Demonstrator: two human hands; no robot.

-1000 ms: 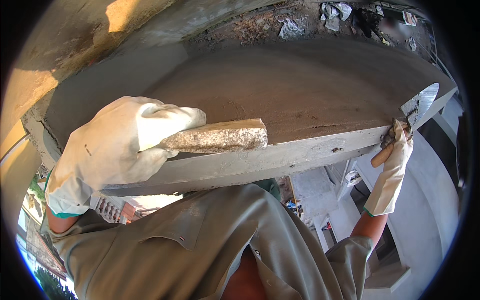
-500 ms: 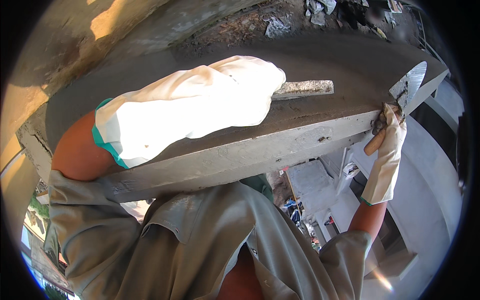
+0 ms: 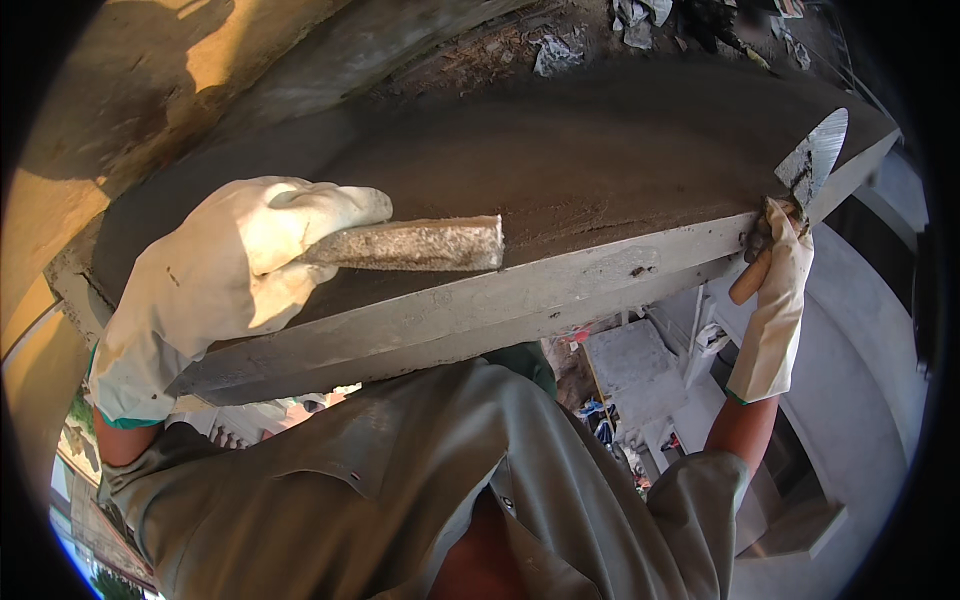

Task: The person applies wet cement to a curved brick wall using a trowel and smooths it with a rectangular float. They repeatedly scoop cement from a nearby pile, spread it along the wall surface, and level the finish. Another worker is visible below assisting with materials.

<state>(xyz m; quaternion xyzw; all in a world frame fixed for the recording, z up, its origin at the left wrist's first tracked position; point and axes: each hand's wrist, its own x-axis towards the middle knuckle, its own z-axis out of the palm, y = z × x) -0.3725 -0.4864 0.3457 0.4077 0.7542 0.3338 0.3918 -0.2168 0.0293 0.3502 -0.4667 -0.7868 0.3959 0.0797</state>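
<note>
In a white glove with a green cuff, my left hand (image 3: 250, 240) is closed around one end of a flat, mortar-crusted strip (image 3: 420, 245). The strip's free end points right, over the front edge of a ledge topped with smooth dark wet mortar (image 3: 600, 150). I cannot tell whether it touches the mortar. At the ledge's right end, my gloved right hand (image 3: 782, 255) grips a pointing trowel (image 3: 815, 158). The trowel's wooden handle sticks out below my fingers, and its mortar-smeared metal blade tilts up and to the right.
A stained wall (image 3: 130, 130) rises behind the ledge at left. Crumpled litter (image 3: 560, 55) and debris lie beyond its far side. The ledge's pale front face (image 3: 560, 285) runs close before my body. Far below are a grey slab (image 3: 630, 365) and scattered objects.
My left hand has drawn back to the left with the strip, uncovering more of the wet mortar. My right hand and the trowel have stayed nearly still.
</note>
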